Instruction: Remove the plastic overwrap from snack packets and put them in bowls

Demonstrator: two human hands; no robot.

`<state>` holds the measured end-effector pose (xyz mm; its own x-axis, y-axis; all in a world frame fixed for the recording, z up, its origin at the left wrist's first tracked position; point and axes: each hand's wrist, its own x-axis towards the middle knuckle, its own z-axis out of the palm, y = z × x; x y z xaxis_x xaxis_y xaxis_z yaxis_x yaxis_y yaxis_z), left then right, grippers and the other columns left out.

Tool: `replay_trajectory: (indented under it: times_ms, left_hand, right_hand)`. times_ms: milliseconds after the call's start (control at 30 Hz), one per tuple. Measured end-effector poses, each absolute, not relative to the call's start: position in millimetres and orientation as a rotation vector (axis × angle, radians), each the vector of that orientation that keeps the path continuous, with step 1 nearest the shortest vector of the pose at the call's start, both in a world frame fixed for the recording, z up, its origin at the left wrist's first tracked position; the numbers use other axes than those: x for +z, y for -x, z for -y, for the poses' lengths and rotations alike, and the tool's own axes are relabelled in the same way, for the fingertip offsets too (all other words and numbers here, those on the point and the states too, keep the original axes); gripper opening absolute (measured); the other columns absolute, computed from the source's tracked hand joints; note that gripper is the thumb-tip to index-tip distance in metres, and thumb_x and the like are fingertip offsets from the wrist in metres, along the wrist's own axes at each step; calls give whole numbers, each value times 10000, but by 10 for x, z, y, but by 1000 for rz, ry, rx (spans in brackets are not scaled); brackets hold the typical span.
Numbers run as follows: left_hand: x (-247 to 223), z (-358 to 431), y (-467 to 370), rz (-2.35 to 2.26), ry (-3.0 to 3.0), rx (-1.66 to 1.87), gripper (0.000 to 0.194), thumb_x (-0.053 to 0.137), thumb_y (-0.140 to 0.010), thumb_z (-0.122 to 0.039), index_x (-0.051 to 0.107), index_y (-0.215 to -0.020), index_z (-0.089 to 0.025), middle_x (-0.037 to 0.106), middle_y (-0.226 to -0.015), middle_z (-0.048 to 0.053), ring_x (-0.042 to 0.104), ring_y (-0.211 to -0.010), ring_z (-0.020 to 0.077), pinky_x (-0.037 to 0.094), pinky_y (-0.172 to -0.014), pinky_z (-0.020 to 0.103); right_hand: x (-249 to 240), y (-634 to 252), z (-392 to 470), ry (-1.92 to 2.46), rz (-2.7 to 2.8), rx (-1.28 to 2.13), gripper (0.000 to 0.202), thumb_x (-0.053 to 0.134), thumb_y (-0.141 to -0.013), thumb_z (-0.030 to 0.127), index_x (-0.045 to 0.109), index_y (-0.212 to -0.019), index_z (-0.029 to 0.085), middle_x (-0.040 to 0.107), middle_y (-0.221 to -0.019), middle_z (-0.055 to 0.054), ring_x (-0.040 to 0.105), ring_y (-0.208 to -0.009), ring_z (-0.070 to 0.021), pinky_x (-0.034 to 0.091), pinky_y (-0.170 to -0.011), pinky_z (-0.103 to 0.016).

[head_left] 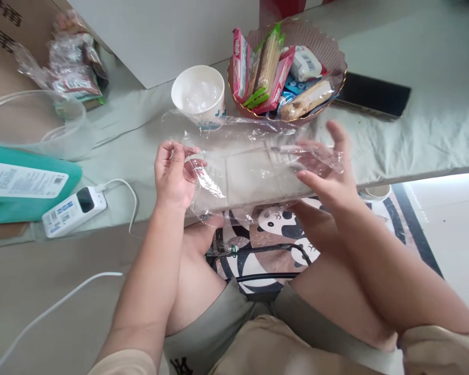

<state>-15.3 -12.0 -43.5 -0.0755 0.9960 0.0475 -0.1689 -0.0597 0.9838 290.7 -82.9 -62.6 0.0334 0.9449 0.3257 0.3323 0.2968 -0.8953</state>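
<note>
Two hands stretch one clear plastic bag over the table edge, frame centre.

Left hand has fingers curled, pinching the bag; right hand is spread open against it. Behind: one white cup, one snack bowl, one phone.

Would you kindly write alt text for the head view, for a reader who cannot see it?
Two bare hands, left hand and right hand, hold a clear plastic bag stretched above the table edge. Behind it stand a white cup and a bowl of wrapped snacks.
</note>
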Motion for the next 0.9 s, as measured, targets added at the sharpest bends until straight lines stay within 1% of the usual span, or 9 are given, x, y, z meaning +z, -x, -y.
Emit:
replay_trajectory:
  times_ms: [67, 167, 267, 400, 533, 667, 767, 833, 900]
  left_hand:
    - [-451, 88, 126, -1104, -1106, 1390, 377, 783, -829, -559, 532, -918, -292, 728, -827, -56, 684, -564, 95, 441, -426, 216]
    - [-448, 94, 93, -1142, -1143, 1468, 392, 784, -822, -572, 535, -917, -285, 723, -781, -50, 681, -560, 101, 483, -455, 219]
    - [-410, 155, 87, -1157, -1158, 1483, 392, 823, -782, -548, 565, -908, -281, 739, -806, -43, 693, -591, 98, 548, -538, 222]
    - [-372, 208, 109, -1079, -1156, 1388, 443, 925, -652, -420, 539, -765, -233, 725, -783, -52, 702, -630, 90, 609, -669, 241]
    - [-375, 163, 141, -1064, -1142, 1377, 498, 923, -636, -371, 456, -674, -201, 707, -791, -48, 691, -634, 84, 594, -647, 241]
    - [-375, 140, 162, -1062, -1115, 1381, 549, 918, -616, -339, 389, -648, -192, 713, -887, -39, 734, -705, 123, 605, -639, 266]
    - [-359, 157, 188, -1051, -1089, 1336, 564, 907, -637, -347, 366, -648, -191, 711, -941, -33, 779, -850, 178, 648, -721, 314]
    - [-353, 158, 223, -1017, -1081, 1320, 557, 904, -652, -329, 365, -653, -190, 711, -954, -42, 782, -923, 193, 657, -738, 327]
    - [-360, 143, 265, -985, -1113, 1304, 539, 889, -685, -311, 365, -659, -189, 721, -967, -52, 775, -953, 190, 656, -731, 327]
  right_hand:
    - [-635, -2855, 810, 1256, 1355, 934, 342, 735, -858, 375, 597, -1155, 281, 730, -1039, -50, 745, -881, -215, 630, -750, -385]
    - [-565, -2793, 831, 1374, 1217, 959, 111, 713, -871, 280, 616, -863, 227, 687, -753, 8, 682, -620, -142, 581, -578, -287]
    - [-451, -2790, 899, 1406, 1195, 628, 73, 644, -936, 280, 634, -878, 238, 701, -818, -5, 682, -606, -141, 545, -526, -284]
    - [-301, -2793, 1011, 1171, 1318, 83, 165, 613, -951, 204, 669, -814, 278, 677, -855, -27, 701, -739, -203, 564, -654, -387]
    - [-206, -2758, 1091, 1016, 1386, -66, 215, 661, -878, 116, 715, -807, 311, 636, -915, -41, 645, -729, -213, 487, -587, -397]
    - [-220, -2774, 1117, 1029, 1389, -173, 250, 649, -872, 100, 704, -773, 322, 591, -862, -35, 575, -624, -175, 431, -529, -383]
    - [-290, -2821, 1094, 1014, 1343, -94, 266, 705, -841, 150, 718, -986, 373, 603, -938, -16, 584, -648, -159, 489, -575, -372]
    - [-344, -2856, 1059, 1003, 1341, 169, 440, 762, -809, 240, 655, -1210, 389, 634, -1061, -20, 639, -749, -179, 549, -661, -384]
    - [-387, -2885, 1017, 1088, 1387, 495, 404, 777, -802, 303, 659, -1187, 318, 678, -1102, -45, 687, -875, -213, 577, -756, -404]
